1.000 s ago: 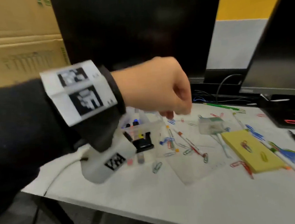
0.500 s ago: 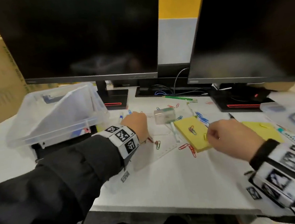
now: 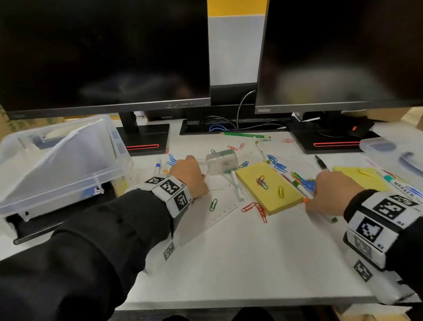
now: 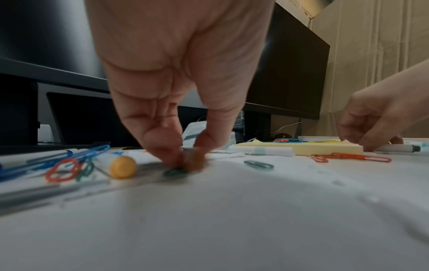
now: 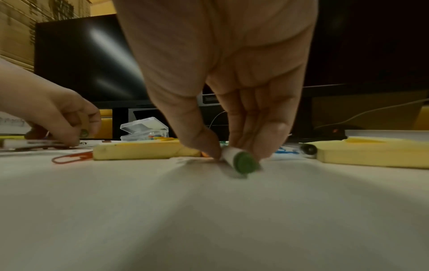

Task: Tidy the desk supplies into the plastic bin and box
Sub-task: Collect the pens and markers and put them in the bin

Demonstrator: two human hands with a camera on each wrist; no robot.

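Left grip (image 4: 183, 161) pinching green paper clip (image 4: 173, 172) at 6 o'clock; right grip (image 5: 234, 155) narrow around green-capped marker (image 5: 241, 161) on worktop (image 3: 239, 260).

A white worktop (image 3: 240, 265) carries a clear plastic bin (image 3: 52, 169) at the left, two monitor stands (image 3: 147, 140) at the back, a small clear box (image 3: 222, 160), two yellow sticky-note pads (image 3: 269, 186), scattered coloured paper clips (image 3: 261, 211), several markers (image 3: 236, 183), a green pencil (image 3: 244, 135) and a clear ruler (image 3: 225, 211).
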